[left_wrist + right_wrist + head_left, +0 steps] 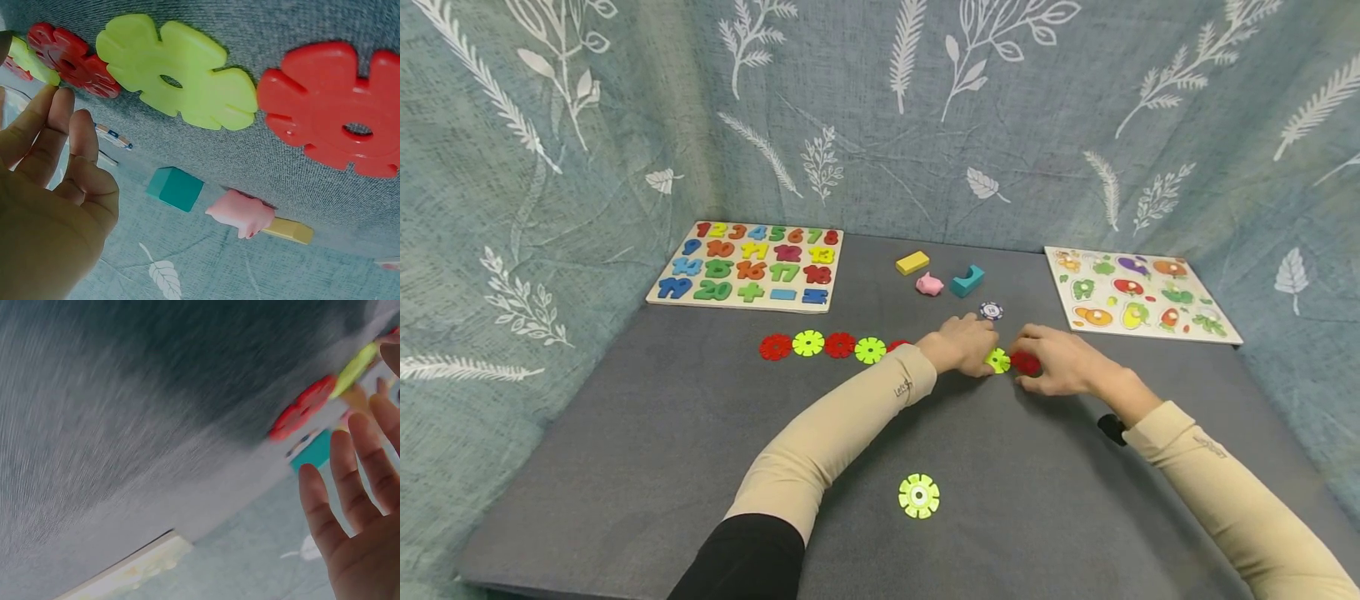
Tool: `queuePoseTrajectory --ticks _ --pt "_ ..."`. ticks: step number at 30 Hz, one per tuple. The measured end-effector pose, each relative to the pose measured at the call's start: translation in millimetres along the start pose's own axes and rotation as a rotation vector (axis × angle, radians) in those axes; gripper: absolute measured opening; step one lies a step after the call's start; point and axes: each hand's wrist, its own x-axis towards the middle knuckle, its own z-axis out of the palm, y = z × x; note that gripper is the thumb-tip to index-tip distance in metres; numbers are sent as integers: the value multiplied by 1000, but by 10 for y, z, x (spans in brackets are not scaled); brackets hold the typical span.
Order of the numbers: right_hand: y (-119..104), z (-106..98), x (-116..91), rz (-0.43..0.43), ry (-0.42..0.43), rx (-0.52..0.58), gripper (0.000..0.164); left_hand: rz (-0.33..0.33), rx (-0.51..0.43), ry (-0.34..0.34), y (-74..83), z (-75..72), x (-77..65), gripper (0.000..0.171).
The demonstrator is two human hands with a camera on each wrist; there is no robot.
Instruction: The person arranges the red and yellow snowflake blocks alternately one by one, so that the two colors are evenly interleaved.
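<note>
A chain of red and yellow-green interlocking flower discs lies across the dark table. My left hand (966,343) pinches the yellow-green flower disc (997,361) near the chain's right end, with thumb and fingertips at its edges. Beyond it, the end red flower disc (1026,363) joins on. My right hand (1060,360) hovers around that red disc, thumb and fingers spread; the right wrist view shows the fingers extended and apart from the red flower disc (303,407). The left sleeve hides part of the chain in the head view. A loose yellow-green flower disc (919,496) lies nearer the front.
Behind the chain sit a poker chip (992,311), a teal arched block (967,282), a pink pig (929,284) and a yellow block (912,263). A number puzzle board (745,305) lies back left, a vegetable puzzle board (1150,332) back right. A patterned curtain (865,150) hangs behind.
</note>
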Motion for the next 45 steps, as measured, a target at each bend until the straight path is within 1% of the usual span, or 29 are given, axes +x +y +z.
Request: queuePoseTrajectory --ticks 5,10,14,21,23,25,27,31,34,37,40,45 --pt "-185 34 -27 -102 14 -26 29 -1 -12 6 -7 1 -12 39" --pt "-498 68 -44 -238 -44 -43 30 -7 -30 5 -15 1 -25 36" --pt "-843 100 -47 -356 -111 -54 37 -6 -40 7 -25 -1 -35 36" --pt "-1493 168 -28 -564 -215 -105 63 9 -28 21 -32 -4 -49 39" --pt "-1625 178 -9 -615 -232 -131 66 10 -26 25 -30 -6 -49 40" --pt "-1718 183 14 -657 -238 -167 64 10 -27 23 -25 -6 -51 41" --pt "-1775 180 37 -684 -245 -198 60 10 -26 21 -21 -6 -51 41" --pt "-1838 168 67 -689 -279 -230 54 10 -27 17 -14 4 -44 42" --pt "-1868 163 71 -689 -296 -236 52 10 -27 14 -13 8 -38 42" --pt "-1895 165 68 -712 -291 -234 50 9 -26 12 -14 8 -34 42" --pt "-1913 166 60 -727 -279 -243 51 7 -26 12 -15 6 -31 43" --pt "-1924 169 52 -727 -272 -263 56 9 -26 9 -11 6 -31 43"
